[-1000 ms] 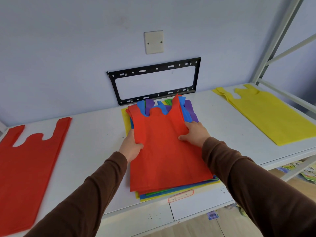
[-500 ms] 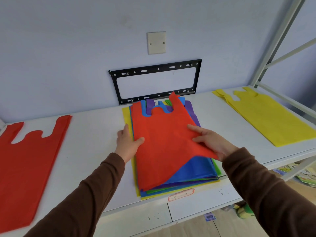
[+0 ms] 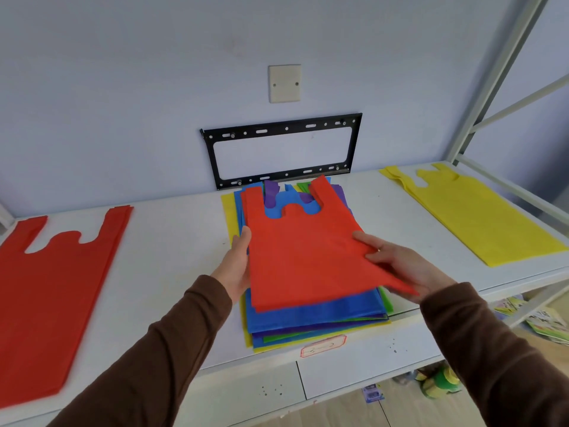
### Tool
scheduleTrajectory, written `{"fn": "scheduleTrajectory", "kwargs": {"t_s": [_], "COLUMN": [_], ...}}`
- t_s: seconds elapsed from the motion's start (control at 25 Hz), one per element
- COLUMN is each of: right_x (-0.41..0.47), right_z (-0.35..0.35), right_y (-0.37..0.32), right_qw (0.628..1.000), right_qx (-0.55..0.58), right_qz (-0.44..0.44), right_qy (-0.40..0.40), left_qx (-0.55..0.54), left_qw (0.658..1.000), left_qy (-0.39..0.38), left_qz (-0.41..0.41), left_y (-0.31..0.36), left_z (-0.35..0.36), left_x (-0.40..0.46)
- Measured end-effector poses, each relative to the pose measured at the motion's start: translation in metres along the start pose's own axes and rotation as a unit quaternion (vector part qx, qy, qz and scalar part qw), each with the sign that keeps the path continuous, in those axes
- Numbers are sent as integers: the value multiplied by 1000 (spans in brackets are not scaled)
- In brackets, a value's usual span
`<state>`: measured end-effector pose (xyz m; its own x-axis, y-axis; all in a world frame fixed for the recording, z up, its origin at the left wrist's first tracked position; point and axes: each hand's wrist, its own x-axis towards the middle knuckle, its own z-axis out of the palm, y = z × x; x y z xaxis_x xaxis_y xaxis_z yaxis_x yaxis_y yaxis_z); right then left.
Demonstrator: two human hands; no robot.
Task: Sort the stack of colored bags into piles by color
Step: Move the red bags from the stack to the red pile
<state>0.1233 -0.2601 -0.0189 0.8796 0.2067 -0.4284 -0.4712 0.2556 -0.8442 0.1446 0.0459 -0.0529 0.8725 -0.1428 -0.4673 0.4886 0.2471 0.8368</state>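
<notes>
A mixed stack of colored bags (image 3: 308, 322) lies in the middle of the white table (image 3: 172, 254), with blue, purple, green and yellow layers showing. The top red bag (image 3: 301, 254) is lifted off it at the near right corner. My right hand (image 3: 397, 269) pinches that bag's right edge, thumb on top and fingers underneath. My left hand (image 3: 237, 266) is at the bag's left edge, its fingers hidden under the fabric. A red pile (image 3: 46, 278) lies at the far left, a yellow pile (image 3: 474, 217) at the right.
A black metal bracket (image 3: 280, 149) and a blank wall plate (image 3: 284, 83) are on the wall behind the stack. A white rack frame (image 3: 492, 87) rises at the right. Items lie on the floor below (image 3: 437, 383).
The red bag was lying flat on the stack under both hands; now its near right corner is raised and the bag has slid back, uncovering the blue bag below.
</notes>
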Motion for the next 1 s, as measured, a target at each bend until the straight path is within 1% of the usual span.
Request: {"fn": "scheduleTrajectory", "kwargs": {"t_s": [0.04,0.08,0.16,0.24,0.32,0.4,0.48,0.6,0.68,0.76,0.8,0.88,0.96,1.0], "right_x": [-1,-3,-7,-6,-6,-4,-2,5,13,20,25,34,45,50], "right_z": [-3,-6,-7,-4,3,16,42,115,181,253,288,351,405,425], "right_y": [9,16,26,29,29,25,21,11,4,5,9,28,63,84], "right_qw": [999,996,991,986,976,970,975,973,967,963,962,960,960,959], "right_qx": [-52,-85,-133,-160,-198,-217,-202,-192,-184,-151,-135,-124,-137,-151], "right_qz": [2,4,-8,-34,-71,-92,-91,-116,-160,-198,-210,-212,-196,-189], "right_qy": [4,6,16,29,50,61,35,-45,-79,-103,-114,-133,-145,-146], "left_qx": [-1,26,107,171,241,308,351,415,421,407,399,381,366,365], "left_qw": [1000,999,991,980,962,938,916,876,856,843,840,846,863,866], "left_qy": [8,16,21,6,10,40,62,106,145,184,198,217,225,234], "left_qz": [14,35,77,104,124,157,186,222,262,299,311,304,266,250], "left_y": [0,-1,-4,-7,-4,9,35,99,150,196,213,230,221,209], "left_z": [4,6,8,8,8,3,-12,-64,-111,-168,-199,-265,-329,-359], "left_x": [2,3,9,11,8,6,-1,-26,-57,-95,-115,-148,-171,-175]}}
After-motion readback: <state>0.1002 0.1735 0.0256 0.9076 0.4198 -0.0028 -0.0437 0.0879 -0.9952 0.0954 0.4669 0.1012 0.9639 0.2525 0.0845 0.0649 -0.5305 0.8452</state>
